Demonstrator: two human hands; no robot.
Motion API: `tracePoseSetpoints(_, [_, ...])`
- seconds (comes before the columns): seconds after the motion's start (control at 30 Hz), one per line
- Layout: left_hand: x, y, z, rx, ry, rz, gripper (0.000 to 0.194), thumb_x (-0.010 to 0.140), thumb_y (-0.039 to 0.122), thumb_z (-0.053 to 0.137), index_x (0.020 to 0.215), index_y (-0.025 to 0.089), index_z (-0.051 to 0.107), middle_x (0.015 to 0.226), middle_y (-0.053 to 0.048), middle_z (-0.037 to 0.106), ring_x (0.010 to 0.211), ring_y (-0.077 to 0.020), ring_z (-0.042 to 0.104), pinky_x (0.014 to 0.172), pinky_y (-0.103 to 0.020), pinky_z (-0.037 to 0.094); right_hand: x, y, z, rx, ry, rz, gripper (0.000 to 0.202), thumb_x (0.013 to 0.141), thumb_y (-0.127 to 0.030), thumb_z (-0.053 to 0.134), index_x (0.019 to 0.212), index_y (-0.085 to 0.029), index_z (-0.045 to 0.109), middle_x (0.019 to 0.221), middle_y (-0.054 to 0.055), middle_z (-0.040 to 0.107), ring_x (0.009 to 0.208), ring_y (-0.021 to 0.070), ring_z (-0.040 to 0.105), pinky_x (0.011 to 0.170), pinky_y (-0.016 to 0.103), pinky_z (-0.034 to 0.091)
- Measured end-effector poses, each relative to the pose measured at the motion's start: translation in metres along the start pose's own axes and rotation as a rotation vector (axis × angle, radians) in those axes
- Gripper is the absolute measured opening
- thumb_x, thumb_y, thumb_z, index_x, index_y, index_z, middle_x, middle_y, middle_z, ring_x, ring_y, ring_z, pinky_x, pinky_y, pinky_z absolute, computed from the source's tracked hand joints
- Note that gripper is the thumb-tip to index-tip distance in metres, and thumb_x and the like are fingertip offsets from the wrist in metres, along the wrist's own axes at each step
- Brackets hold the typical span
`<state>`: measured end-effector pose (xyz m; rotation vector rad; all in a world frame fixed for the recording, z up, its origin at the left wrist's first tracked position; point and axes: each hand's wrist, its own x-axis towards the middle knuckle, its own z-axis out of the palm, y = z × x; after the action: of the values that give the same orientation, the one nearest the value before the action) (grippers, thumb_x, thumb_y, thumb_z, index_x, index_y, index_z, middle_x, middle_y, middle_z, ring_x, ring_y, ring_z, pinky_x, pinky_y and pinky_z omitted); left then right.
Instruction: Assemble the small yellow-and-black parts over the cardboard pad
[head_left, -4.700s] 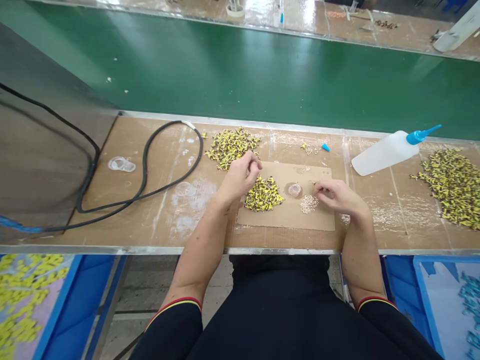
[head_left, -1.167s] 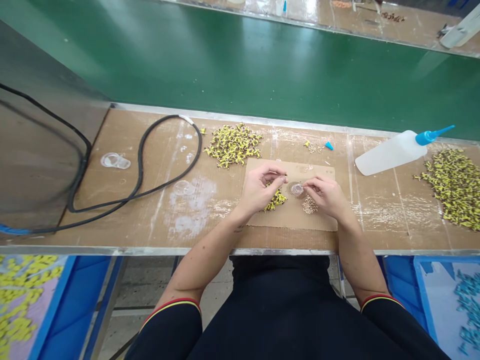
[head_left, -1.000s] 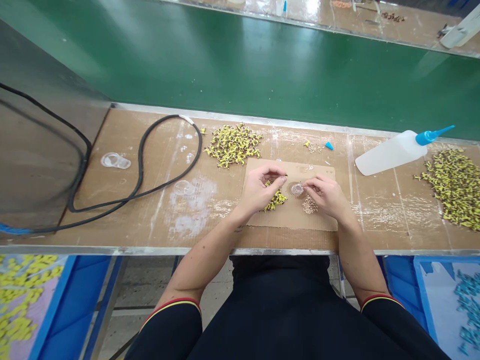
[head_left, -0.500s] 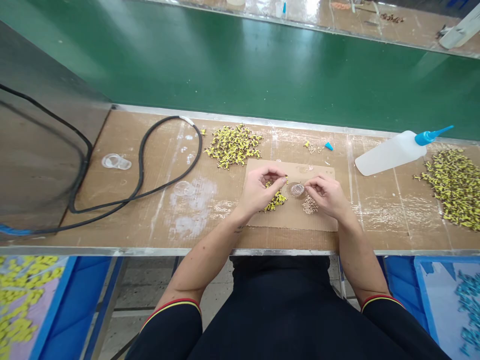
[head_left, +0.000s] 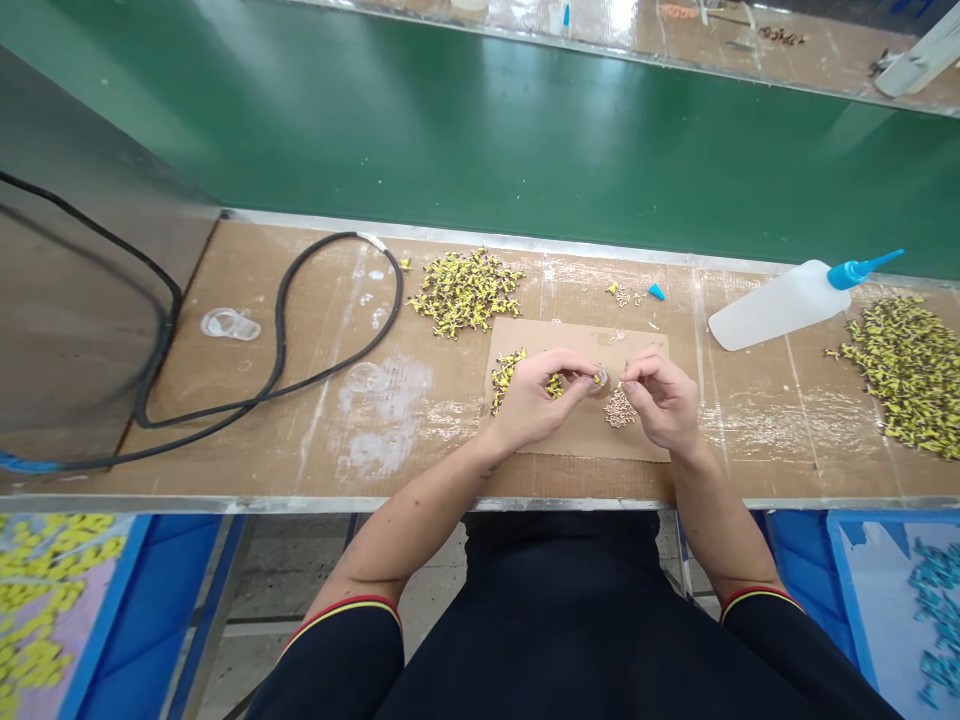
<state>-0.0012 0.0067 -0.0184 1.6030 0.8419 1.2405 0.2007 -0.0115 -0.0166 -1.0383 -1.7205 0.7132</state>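
Note:
My left hand (head_left: 546, 398) pinches a small yellow piece (head_left: 598, 379) over the edge of a small round clear dish (head_left: 602, 383). Close by on the right, my right hand (head_left: 664, 398) has thumb and forefinger pressed together on a tiny pale piece (head_left: 623, 381). Beneath both hands is a cardboard sheet (head_left: 577, 335). On it, a pile of yellow and dark pieces (head_left: 507, 375) is partly covered by my left hand, and a heap of tiny pale pieces (head_left: 618, 409) lies beside my right fingertips.
Behind the sheet is a larger yellow pile (head_left: 466, 290); another (head_left: 911, 375) is far right. A white bottle (head_left: 780, 306) with a blue nozzle lies on its side. A black cable (head_left: 281, 320) loops at left. Blue bins (head_left: 176, 580) stand below the front edge.
My left hand has moved right to the dish, uncovering part of the yellow pile. My right hand has shifted slightly right, away from the dish.

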Motion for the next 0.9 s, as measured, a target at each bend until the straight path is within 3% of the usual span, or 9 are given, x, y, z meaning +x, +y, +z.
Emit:
tracePoseSetpoints(0.23, [-0.0031, 0.0052, 0.0033, -0.009, -0.01, -0.018, 0.009, 0.091, 0.027, 0.072, 0.089, 0.019, 0.074, 0.089, -0.007, 0.079, 0.079, -0.0156, 0.072, 0.074, -0.029, 0.058, -0.0026, 0.0015, 0.0052, 0.007, -0.024, 0.006, 0.01, 0.099, -0.033, 0.058, 0.094, -0.026, 0.062, 0.086, 0.004, 0.062, 0.079, 0.0198, 0.06, 0.069, 0.037, 0.052])
tracePoseSetpoints(0.57, [-0.0031, 0.0074, 0.0039, 0.006, -0.004, 0.078, 0.007, 0.088, 0.016, 0.071, 0.087, 0.021, 0.077, 0.084, -0.005, 0.08, 0.078, -0.0151, 0.074, 0.071, -0.027, 0.058, 0.0004, -0.0034, 0.0075, -0.053, -0.037, -0.081, 0.007, 0.098, -0.026, 0.057, 0.092, -0.026, 0.061, 0.082, 0.002, 0.063, 0.074, 0.0178, 0.061, 0.065, 0.034, 0.051])
tracePoseSetpoints(0.9, [-0.0049, 0.0059, 0.0062, 0.033, 0.006, 0.105, 0.008, 0.088, 0.016, 0.072, 0.084, 0.02, 0.076, 0.081, -0.004, 0.079, 0.073, -0.0142, 0.074, 0.072, -0.027, 0.059, 0.0027, -0.0074, 0.0074, -0.113, -0.047, -0.133, 0.006, 0.096, -0.022, 0.06, 0.092, -0.026, 0.062, 0.083, 0.002, 0.064, 0.072, 0.0164, 0.061, 0.065, 0.032, 0.051])
